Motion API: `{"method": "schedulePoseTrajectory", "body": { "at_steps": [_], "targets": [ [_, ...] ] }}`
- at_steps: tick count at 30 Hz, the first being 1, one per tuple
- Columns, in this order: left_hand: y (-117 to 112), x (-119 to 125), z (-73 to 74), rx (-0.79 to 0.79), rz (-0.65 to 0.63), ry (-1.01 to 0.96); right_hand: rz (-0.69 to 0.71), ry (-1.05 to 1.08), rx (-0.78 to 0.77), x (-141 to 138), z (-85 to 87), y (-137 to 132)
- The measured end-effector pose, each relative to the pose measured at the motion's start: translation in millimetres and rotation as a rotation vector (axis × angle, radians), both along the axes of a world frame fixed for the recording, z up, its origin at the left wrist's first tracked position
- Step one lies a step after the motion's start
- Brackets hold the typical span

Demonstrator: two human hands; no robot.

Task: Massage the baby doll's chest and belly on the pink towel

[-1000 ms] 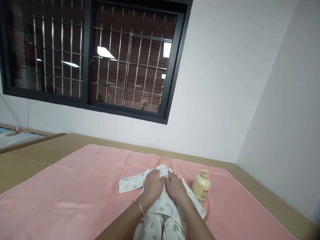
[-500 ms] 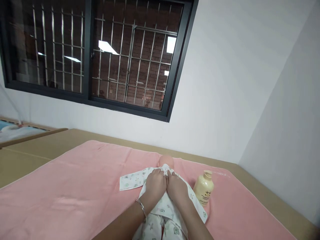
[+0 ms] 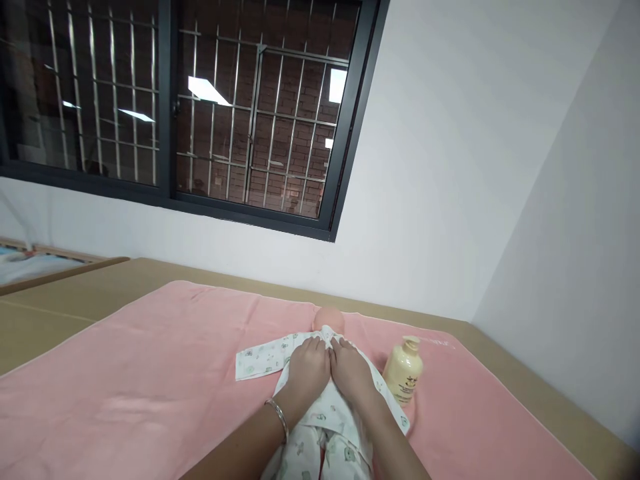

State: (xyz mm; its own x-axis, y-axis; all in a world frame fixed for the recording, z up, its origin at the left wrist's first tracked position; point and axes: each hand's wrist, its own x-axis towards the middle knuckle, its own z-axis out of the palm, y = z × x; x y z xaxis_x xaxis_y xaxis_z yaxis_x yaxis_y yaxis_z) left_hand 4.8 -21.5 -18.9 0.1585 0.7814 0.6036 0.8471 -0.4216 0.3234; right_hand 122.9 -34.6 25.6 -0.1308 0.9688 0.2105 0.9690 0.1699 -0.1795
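A baby doll [image 3: 329,319] lies on its back, its bald head pointing away from me. It wears a white baby shirt [image 3: 261,360] with small green prints and matching trousers [image 3: 345,459]. My left hand [image 3: 310,368], with a silver bangle at the wrist, is closed on the shirt front just below the collar. Right beside it, my right hand [image 3: 350,371] is closed on the same part of the shirt. The two thumbs almost meet at the middle. The fingertips are partly hidden, and my hands and forearms cover much of the doll's chest.
To the right of the doll stands a pale yellow pump bottle [image 3: 404,371]. Under everything is a pink mat [image 3: 150,373] on a tan padded surface [image 3: 95,293]. A white wall [image 3: 410,200] and a barred window [image 3: 250,113] close off the back.
The view has shifted slightly, so everything sits a little further left. Both hands stay at the shirt front, with hardly any movement against the doll.
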Motion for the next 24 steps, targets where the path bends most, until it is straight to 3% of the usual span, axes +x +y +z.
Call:
{"method": "schedulePoseTrajectory", "body": {
  "at_steps": [3,6,11,14,17,21,24],
  "targets": [
    [-1,-2,-1.2,-0.042,-0.007,-0.046,-0.064,0.021,-0.023,-6,4.0,-5],
    [7,-6,-4.7,-0.134,0.006,-0.107,-0.093,0.055,-0.018,-1,-3.3,1],
    [20,-10,-10.1,-0.230,-0.073,-0.165,0.019,0.208,-0.038,19,-18.7,19],
    [17,-11,-10.4,-0.149,-0.103,-0.181,0.065,0.238,-0.030,20,-13.7,18],
    [9,-11,-9.4,-0.106,-0.054,-0.199,0.059,0.167,-0.018,8,-1.3,4],
    [6,-13,-8.4,-0.143,0.023,-0.217,-0.022,0.062,-0.085,-2,8.4,-11],
    [10,-13,-8.8,-0.193,0.024,-0.209,-0.026,0.116,-0.134,3,5.8,-8]
  ]
}}
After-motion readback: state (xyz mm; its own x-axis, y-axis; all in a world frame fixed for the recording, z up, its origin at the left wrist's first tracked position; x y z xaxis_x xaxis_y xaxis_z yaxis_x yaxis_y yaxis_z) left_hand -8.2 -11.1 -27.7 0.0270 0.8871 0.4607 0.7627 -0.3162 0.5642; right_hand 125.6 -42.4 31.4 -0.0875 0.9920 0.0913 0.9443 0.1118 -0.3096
